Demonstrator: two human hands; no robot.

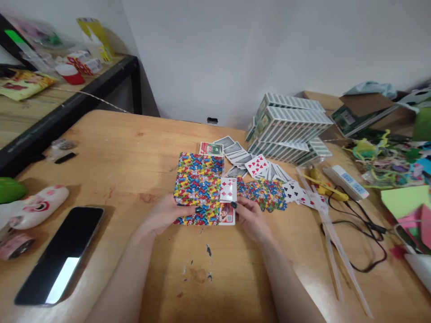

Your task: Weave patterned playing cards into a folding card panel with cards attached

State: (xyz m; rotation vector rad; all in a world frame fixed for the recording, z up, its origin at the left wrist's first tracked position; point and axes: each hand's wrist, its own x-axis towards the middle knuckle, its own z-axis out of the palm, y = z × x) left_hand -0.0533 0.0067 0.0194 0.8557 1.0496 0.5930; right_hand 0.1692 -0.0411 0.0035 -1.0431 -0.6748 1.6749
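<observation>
Rows of playing cards with a colourful patterned back (198,170) form a block in front of me. My left hand (164,213) grips the block's near left side, thumb on top and its other fingers mostly hidden. At the right edge, my right hand (251,217) pinches a face-up diamond card (228,187) by its lower corner. Just below that card lies another one with a picture and a square code (229,214). More patterned-back cards (266,193) are spread beyond my right fingers, beside a face-up club card (292,191).
Striped card boxes (292,125) are stacked at the back right, near loose grey-backed cards (235,152) and a heart card (257,166). A power strip (346,181), black cable (367,220) and clear strips (333,242) lie right. A phone (60,255) lies left.
</observation>
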